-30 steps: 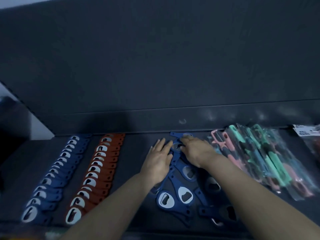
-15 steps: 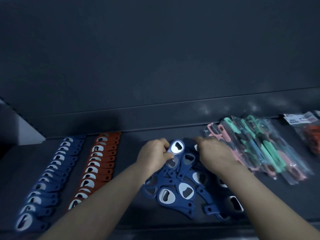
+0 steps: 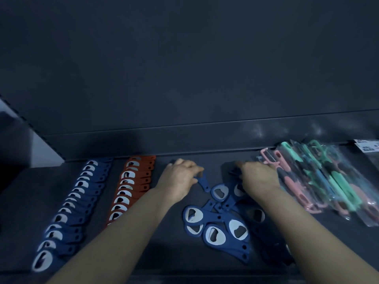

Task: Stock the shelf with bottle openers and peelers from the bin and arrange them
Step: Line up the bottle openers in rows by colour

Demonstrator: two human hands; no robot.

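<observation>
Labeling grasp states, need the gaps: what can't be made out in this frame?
Head view only.
Right hand grip: its own back hides the fingertips.
Left hand on the blue opener: motion blur, pinch unclear.
Red opener row: near end behind the left forearm.
Packaged peelers: cut off by right edge.
White label: too small to read.

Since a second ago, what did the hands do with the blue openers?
The hands spread apart. The left hand moved left, pulling one blue opener from the pile by its handle. The right hand shifted right, resting on the pile's far edge. The blue row, red row and bagged peelers stayed.
</observation>
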